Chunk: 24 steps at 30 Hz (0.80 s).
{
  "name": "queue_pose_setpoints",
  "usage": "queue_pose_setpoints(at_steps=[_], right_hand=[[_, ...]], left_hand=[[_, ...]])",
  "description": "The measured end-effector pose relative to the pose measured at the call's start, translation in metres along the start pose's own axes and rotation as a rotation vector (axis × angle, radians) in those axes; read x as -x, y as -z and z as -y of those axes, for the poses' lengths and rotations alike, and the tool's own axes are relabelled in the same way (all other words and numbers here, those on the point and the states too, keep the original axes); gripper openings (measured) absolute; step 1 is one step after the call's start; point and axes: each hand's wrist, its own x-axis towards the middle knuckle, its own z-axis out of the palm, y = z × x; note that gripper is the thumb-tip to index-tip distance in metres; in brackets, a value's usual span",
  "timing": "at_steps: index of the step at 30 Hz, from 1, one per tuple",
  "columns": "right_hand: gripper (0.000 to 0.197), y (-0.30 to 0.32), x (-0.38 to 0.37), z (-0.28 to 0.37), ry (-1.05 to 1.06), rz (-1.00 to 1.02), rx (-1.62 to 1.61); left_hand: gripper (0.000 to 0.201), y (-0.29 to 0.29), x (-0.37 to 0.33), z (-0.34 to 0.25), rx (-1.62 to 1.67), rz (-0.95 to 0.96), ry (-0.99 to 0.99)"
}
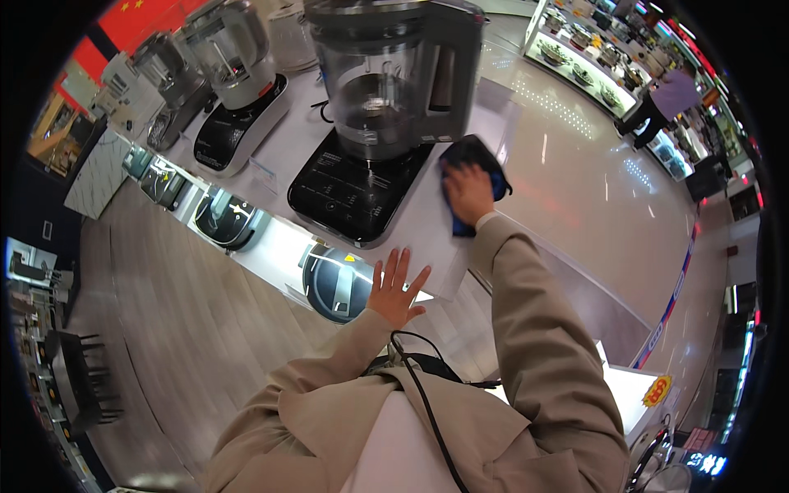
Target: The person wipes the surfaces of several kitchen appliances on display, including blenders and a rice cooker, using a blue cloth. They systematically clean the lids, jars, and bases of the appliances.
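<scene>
A right hand (470,195) hides part of the dark blue cloth (486,156) beneath it, while the lid (366,10) of a glass jug (349,82) is cropped overhead. Seen from here, markings on the black base (345,193) and details of a distant person (675,94) are too small to tell.

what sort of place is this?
Probably an appliance shop or showroom: blender-like machines lined up on a white counter, lit display shelves across the aisle, and a yellow starburst tag.

That cloth (481,156) looks blue and black, the appliance base (349,193) black with pale markings. From here the worktop (436,261) is whitish, the sleeves (542,316) tan.
</scene>
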Motion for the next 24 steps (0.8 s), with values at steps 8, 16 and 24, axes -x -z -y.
queue_pose_setpoints(at_steps=[8, 16, 24], right_hand=[[0.039, 0.040, 0.026, 0.065, 0.442, 0.293, -0.172], [0.044, 0.028, -0.039, -0.016, 0.874, 0.394, -0.508], [0.044, -0.008, -0.129, -0.100, 0.499, 0.131, -0.288]], left_hand=[[0.101, 0.010, -0.004, -0.011, 0.085, 0.064, 0.126], [0.095, -0.004, -0.006, -0.047, 0.141, -0.147, 0.515], [0.082, -0.032, -0.049, -0.074, 0.194, -0.625, 0.914]])
